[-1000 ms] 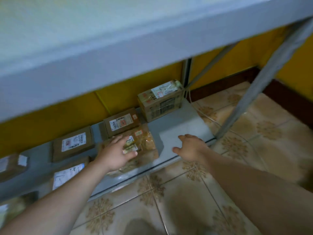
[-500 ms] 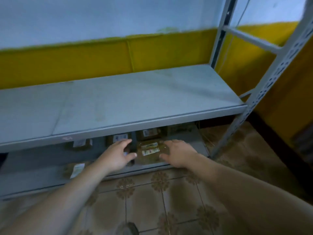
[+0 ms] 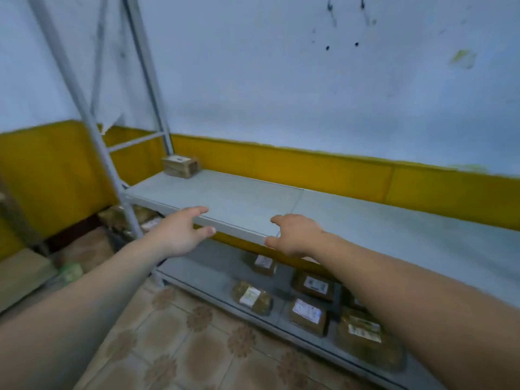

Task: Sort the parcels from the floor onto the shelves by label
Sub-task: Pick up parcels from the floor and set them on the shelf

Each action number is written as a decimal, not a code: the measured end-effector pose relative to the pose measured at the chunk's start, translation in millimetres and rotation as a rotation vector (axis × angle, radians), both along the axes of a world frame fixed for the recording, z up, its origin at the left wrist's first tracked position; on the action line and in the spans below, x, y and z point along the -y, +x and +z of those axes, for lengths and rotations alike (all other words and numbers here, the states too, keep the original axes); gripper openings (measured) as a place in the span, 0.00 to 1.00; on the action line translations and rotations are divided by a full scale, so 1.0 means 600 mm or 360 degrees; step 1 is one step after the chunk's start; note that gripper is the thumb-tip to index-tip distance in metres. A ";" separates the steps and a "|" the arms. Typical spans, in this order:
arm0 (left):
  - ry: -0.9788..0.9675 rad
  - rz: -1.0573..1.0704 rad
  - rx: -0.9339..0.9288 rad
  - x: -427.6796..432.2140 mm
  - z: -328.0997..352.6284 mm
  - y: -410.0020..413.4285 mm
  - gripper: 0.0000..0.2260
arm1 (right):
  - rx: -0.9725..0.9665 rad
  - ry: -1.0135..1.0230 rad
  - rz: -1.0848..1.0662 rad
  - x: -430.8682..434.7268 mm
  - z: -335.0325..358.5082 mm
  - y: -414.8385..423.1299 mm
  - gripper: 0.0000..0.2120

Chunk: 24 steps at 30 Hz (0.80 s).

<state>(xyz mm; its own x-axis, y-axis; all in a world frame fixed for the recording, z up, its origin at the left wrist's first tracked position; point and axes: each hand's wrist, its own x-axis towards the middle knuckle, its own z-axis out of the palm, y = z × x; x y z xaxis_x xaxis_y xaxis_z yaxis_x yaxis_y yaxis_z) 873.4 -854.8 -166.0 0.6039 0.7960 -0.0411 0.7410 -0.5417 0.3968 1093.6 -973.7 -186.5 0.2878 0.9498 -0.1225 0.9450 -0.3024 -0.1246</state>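
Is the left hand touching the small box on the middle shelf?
Apart. Head view: bare middle shelf lies between the left hand and the small box.

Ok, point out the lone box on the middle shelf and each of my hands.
lone box point(image 3: 177, 168): head view, on its front side.
left hand point(image 3: 176, 236): head view, on the back of the hand.
right hand point(image 3: 298, 235): head view, on the back of the hand.

The print on the parcels point(image 3: 308, 313) along the bottom shelf point(image 3: 208, 273) is too blurred to read. The right forearm point(image 3: 408, 288) hides some parcels, and the shelf is cut off at right.
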 end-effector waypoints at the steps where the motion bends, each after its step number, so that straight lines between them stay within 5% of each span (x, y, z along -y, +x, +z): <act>1: -0.0008 0.0065 0.0013 -0.021 0.006 -0.048 0.31 | -0.0008 0.0006 0.0048 -0.033 0.008 -0.038 0.31; 13: -0.0007 0.0709 0.0004 -0.193 0.019 -0.499 0.28 | -0.0101 -0.0021 0.0563 -0.378 0.004 -0.451 0.29; 24: -0.0178 0.0950 0.0006 -0.425 -0.082 -0.571 0.27 | -0.0138 -0.0117 0.0769 -0.687 -0.070 -0.548 0.29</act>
